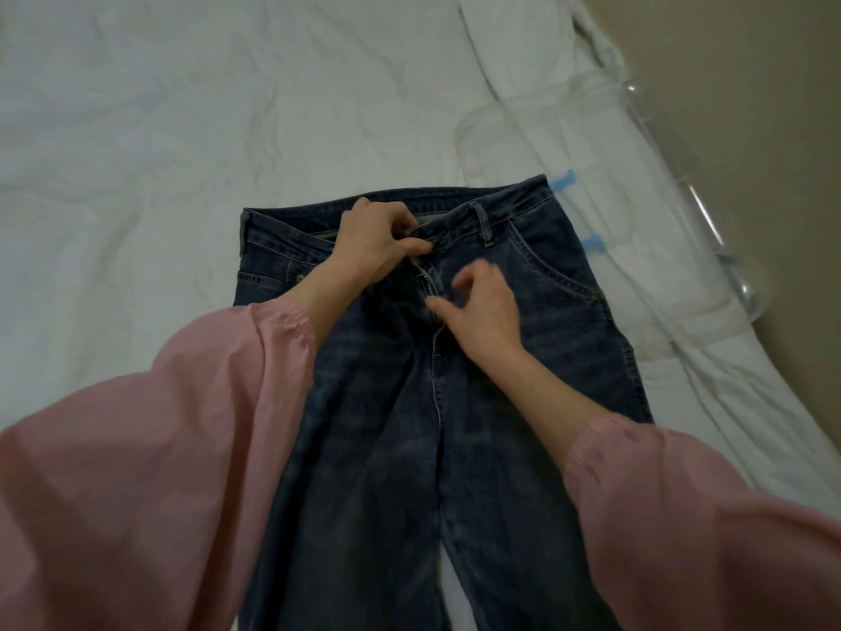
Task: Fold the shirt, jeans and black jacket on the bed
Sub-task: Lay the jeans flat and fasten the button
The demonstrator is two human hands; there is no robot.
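- On the bed (182, 129), mid-frame, the jeans (523, 357) lie flat, front up, spread on the white sheet; no fold in them yet
- Progress, as a guess: early on the jeans; this looks like fastening the fly before any folding; zip (428, 284) looks partly open at the top, and whether the button is done cannot be told, as the left hand covers it
- Shirt and black jacket not in view; cannot tell if they are folded or waiting
- Left to do, judged from the layout: close the fly, fold leg over leg, then fold along the length; shirt and jacket may also remain
- Jeans axis: long axis runs near to far from the wearer, tilted slightly; waistband (514, 207) at the far end, legs point back toward the person and run out of the bottom edge
- Left hand (377, 248): fingers curled, pinching the waistband at the button, just above the zip
- Right hand (482, 307): blurred; fingers loosely curled, thumb out toward the fly, nothing seen gripped; sits on the denim just right of the zip
- Pink sleeves (159, 448) on both arms
- Clear bag (637, 198) with blue clips (564, 179) beside the jeans' right hip, touching or just under the edge; cannot tell which
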